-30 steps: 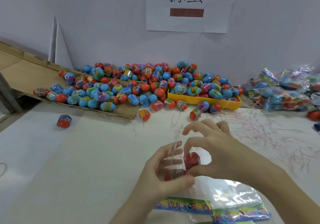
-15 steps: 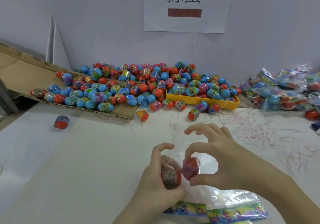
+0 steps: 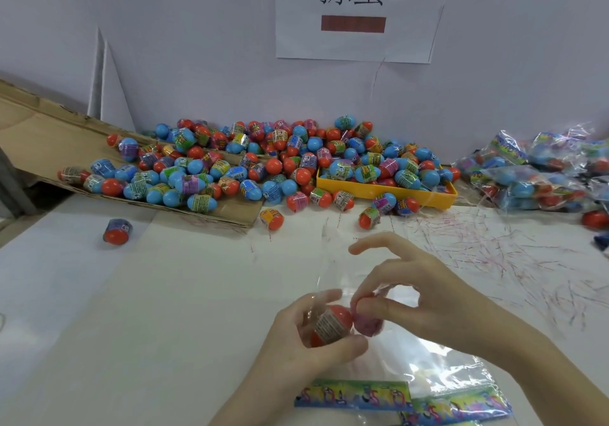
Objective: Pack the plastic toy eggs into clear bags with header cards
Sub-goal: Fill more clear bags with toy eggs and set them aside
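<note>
White paper-covered worktable (image 3: 138, 310) runs up to a pale wall carrying a white paper sign with black characters (image 3: 357, 14). Tilted brown cardboard sheet (image 3: 43, 142) at far left feeds a big heap of blue-and-orange plastic toy eggs (image 3: 263, 162), which spills over a shallow yellow plastic tray (image 3: 382, 190). Pile of filled clear bags (image 3: 540, 175) sits far right, well apart from the hands. One stray orange-ended egg (image 3: 117, 231) lies alone on the table at left.

Near edge: stack of flat clear bags with colourful printed header cards (image 3: 405, 396), just below the hands.

Clear plastic bag being filled (image 3: 333, 261) stands up from the left hand, film hard to trace; I cannot tell exactly where its mouth is.

Left hand (image 3: 296, 343): fingers and thumb curled round an orange egg with a printed label band (image 3: 329, 325), apparently through the film. Long axis of that egg tilts, orange dome pointing up and right.

Right hand (image 3: 412, 297): thumb and fingers pinch a pinkish-wrapped egg (image 3: 367, 320), index finger lifted free. This egg touches the right side of the left hand's egg.

Key relation: pinched egg lies immediately right of the bagged one, side by side, so my read is that the next move is a short push leftward and down into the bag. Right hand does the pushing; left only steadies the bag. Risk: film snagging between the two eggs.
</note>
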The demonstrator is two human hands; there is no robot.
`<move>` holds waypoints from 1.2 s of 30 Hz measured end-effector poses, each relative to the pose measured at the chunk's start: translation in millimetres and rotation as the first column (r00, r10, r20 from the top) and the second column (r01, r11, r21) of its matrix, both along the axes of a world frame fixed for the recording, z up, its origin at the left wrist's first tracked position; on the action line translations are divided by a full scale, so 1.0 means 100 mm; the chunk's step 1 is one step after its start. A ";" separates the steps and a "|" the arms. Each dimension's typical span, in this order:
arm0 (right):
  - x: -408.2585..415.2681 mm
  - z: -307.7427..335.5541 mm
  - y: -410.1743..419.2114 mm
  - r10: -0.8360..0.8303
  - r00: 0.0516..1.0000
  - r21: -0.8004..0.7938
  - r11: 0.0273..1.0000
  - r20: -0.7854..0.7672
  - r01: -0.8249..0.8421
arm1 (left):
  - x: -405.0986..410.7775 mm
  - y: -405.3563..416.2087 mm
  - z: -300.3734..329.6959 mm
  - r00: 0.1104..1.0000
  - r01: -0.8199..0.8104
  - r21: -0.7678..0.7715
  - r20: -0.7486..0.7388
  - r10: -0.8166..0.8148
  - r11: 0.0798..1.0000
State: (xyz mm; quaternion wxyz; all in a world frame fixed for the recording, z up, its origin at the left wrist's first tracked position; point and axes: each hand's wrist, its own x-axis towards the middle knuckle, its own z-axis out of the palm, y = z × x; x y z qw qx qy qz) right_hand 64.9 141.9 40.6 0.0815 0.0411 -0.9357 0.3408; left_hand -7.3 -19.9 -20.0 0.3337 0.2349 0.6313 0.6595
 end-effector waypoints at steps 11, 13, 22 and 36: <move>-0.06 -0.07 -0.06 0.060 0.956 0.413 0.908 -0.287 0.067 | 0.00 0.03 0.04 1.000 -0.024 0.028 -0.016 0.024 0.999; -0.09 -0.06 -0.06 0.048 0.961 0.403 0.913 -0.274 0.069 | 0.00 0.04 0.03 0.998 -0.064 0.032 0.003 0.064 0.997; -0.57 0.14 0.35 -0.442 0.848 -0.548 0.804 -0.294 0.229 | -0.01 0.01 0.02 1.000 -0.023 0.008 0.009 0.023 1.000; -0.87 -0.30 0.70 -0.608 0.759 0.132 0.753 -0.232 0.644 | 0.00 0.02 0.01 0.999 0.045 0.056 -0.004 -0.045 0.997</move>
